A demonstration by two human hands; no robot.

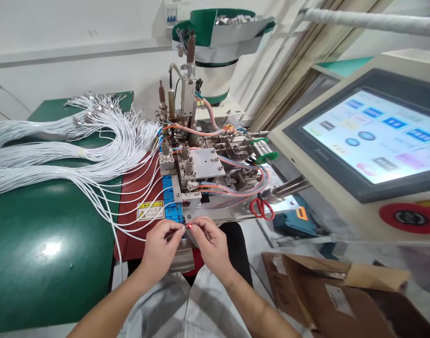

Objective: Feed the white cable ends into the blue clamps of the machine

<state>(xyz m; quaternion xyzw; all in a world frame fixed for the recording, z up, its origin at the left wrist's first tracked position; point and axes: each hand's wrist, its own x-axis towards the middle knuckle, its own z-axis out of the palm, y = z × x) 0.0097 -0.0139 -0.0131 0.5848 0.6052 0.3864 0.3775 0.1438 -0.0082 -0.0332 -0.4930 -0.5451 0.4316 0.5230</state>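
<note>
My left hand [161, 246] and my right hand [211, 244] meet just in front of the machine's blue fixture [172, 214]. Thumb and forefinger of the left are pinched on the end of a white cable [139, 238]. Those of the right are pinched close beside it, on something too small to make out, with a small red light [190, 226] at the fingertips. Other white cables [105, 173] run from a large bundle on the left into the blue fixture.
A green table [42, 249] lies left, with a warning label [150, 211] on a dark red panel. Red-handled scissors [261, 209] rest at the machine's right front. A touch screen [380, 131] and red button [408, 218] stand right, above a cardboard box [327, 295].
</note>
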